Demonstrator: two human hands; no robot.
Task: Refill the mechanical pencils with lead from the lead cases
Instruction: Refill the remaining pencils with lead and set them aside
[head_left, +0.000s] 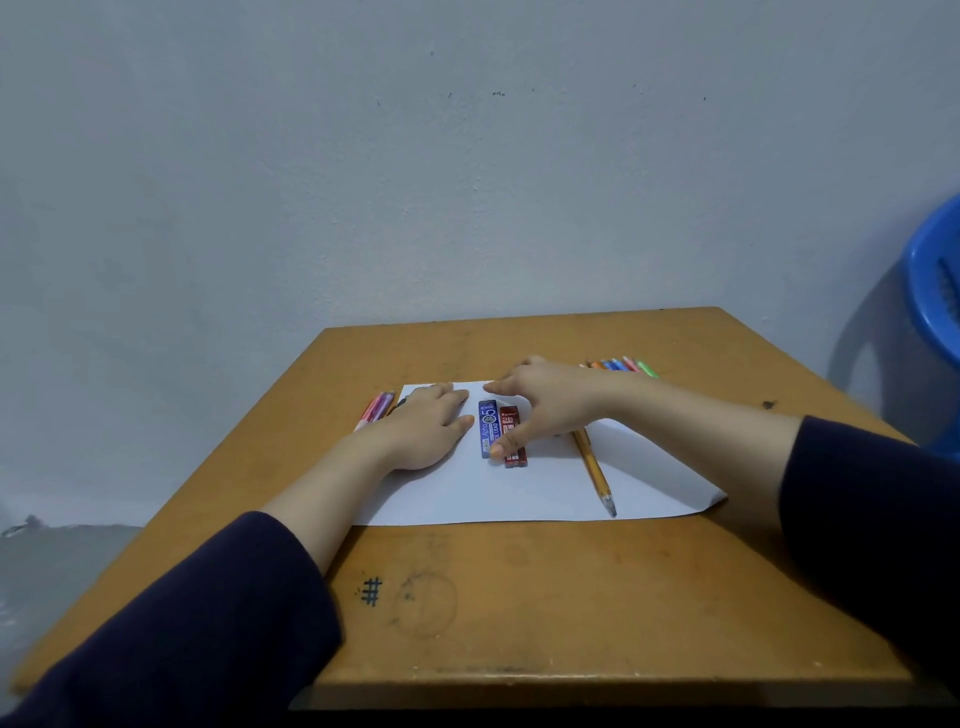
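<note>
- The wooden table (519, 597) has its far edge against a plain grey wall (467, 182); the near half of its scuffed, pen-marked orange-brown top lies bare in front of the sleeves
- A smooth white sheet of paper (519, 493) covers the middle, with its near right corner reaching towards the table's right edge
- The blue lead case (487, 428) and the red lead case (514, 436), both flat, narrow and rectangular, lie side by side and touching on the sheet between the hands
- The left hand (426, 431) lies flat, palm down, fingers straight and relaxed, on the paper just left of the blue case, gripping nothing
- The right hand (545, 402) arches over the cases with thumb and forefinger spread wide; the thumb tip touches their near ends, and nothing is clasped
- A slim yellow pencil (595, 470) lies on the sheet just right of that hand, tip pointing to the near edge
- Pink pencils (375, 410) sit by the paper's left edge, mixed coloured pencils (623, 365) near the far right
- A blue plastic chair (935, 312) stands beyond the right side
</note>
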